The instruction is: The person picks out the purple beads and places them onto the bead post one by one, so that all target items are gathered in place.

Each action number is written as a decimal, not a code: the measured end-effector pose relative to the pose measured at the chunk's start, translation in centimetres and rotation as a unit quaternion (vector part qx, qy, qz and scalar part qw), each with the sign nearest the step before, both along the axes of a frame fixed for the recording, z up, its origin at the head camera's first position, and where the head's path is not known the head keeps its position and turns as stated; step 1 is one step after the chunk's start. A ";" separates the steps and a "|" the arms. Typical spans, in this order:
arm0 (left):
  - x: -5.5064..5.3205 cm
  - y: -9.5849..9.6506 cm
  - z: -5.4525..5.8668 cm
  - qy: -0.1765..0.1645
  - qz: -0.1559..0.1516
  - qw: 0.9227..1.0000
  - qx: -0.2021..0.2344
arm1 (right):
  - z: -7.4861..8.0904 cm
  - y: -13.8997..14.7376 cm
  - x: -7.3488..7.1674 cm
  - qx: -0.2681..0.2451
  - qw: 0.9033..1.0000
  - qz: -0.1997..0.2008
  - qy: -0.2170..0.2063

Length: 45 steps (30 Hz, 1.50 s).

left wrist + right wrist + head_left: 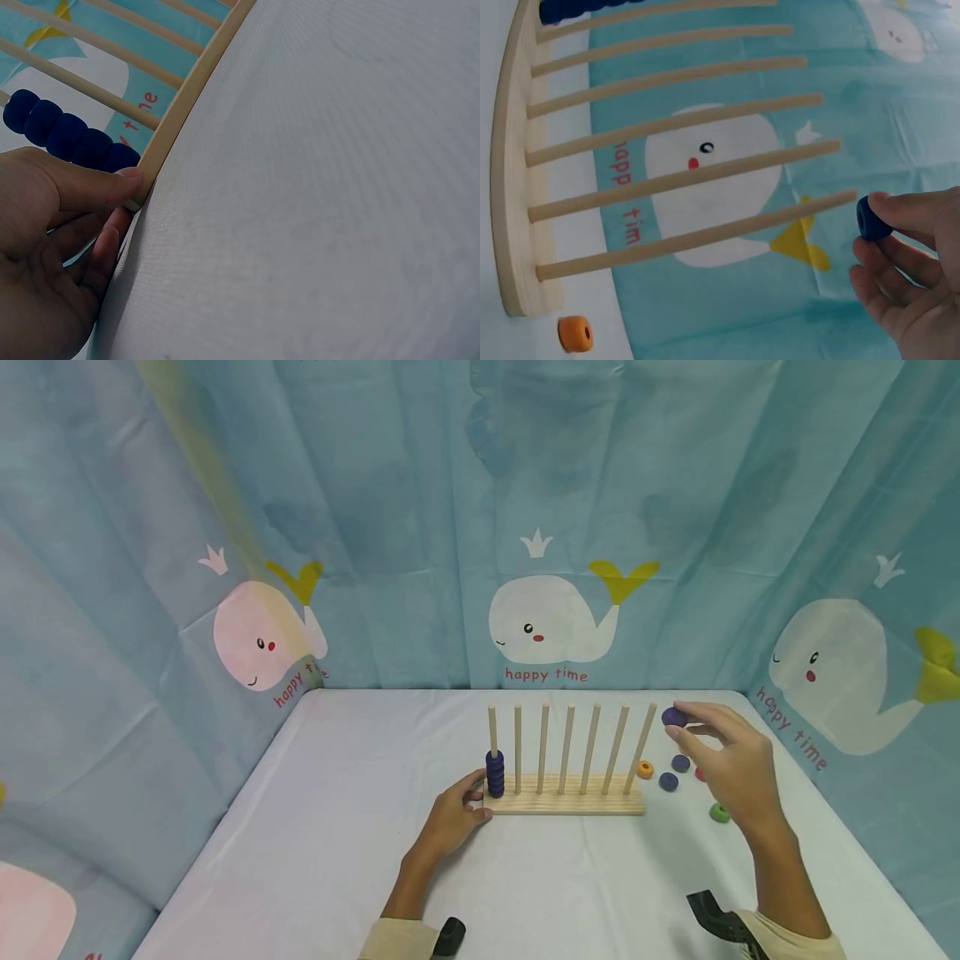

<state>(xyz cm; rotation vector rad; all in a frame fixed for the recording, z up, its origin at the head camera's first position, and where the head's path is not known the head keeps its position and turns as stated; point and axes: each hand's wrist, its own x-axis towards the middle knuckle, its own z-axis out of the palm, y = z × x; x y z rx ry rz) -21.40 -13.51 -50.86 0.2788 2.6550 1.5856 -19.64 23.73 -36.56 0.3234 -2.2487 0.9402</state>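
Observation:
A wooden peg rack (566,806) with several upright pegs stands on the table. Several dark blue beads (495,774) are stacked on its leftmost peg. My left hand (450,817) grips the left end of the base, with the thumb along its front edge in the left wrist view. Up beside the top of the rightmost peg, my right hand (731,760) pinches one dark blue bead (873,218) between thumb and fingers. In the right wrist view the bead's hole faces the peg tip, a small gap apart.
Right of the base lie an orange bead (645,769), two blue beads (668,782), a green bead (719,812) and a red bead (701,773) partly hidden by the right hand. A blue whale-print curtain (420,610) borders the white table (322,827).

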 end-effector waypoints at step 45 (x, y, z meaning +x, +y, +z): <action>0.0 0.0 -0.1 -0.005 0.001 1.000 0.007 | 3.0 -7.3 -1.5 -0.016 0.989 0.140 0.043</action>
